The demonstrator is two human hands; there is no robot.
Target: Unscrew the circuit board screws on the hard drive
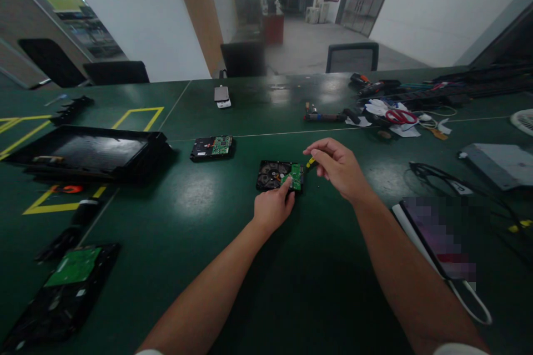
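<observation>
A black hard drive (272, 174) with a green circuit board (295, 176) lies on the dark green table (208, 199) in front of me. My left hand (272, 208) rests at its near edge, fingers curled, a fingertip pressing on the green board. My right hand (338, 167) hovers just right of the drive, its fingers pinched on a small yellow-handled screwdriver (310, 162) whose tip points down toward the board's right edge.
A second hard drive (212, 147) lies further back left, beside a black tray (83, 152). Another board-topped device (66, 288) sits at the near left. A phone (222, 95), red scissors (400, 116), tools and cables (449, 177) crowd the back right. Chairs (352, 56) stand behind the table.
</observation>
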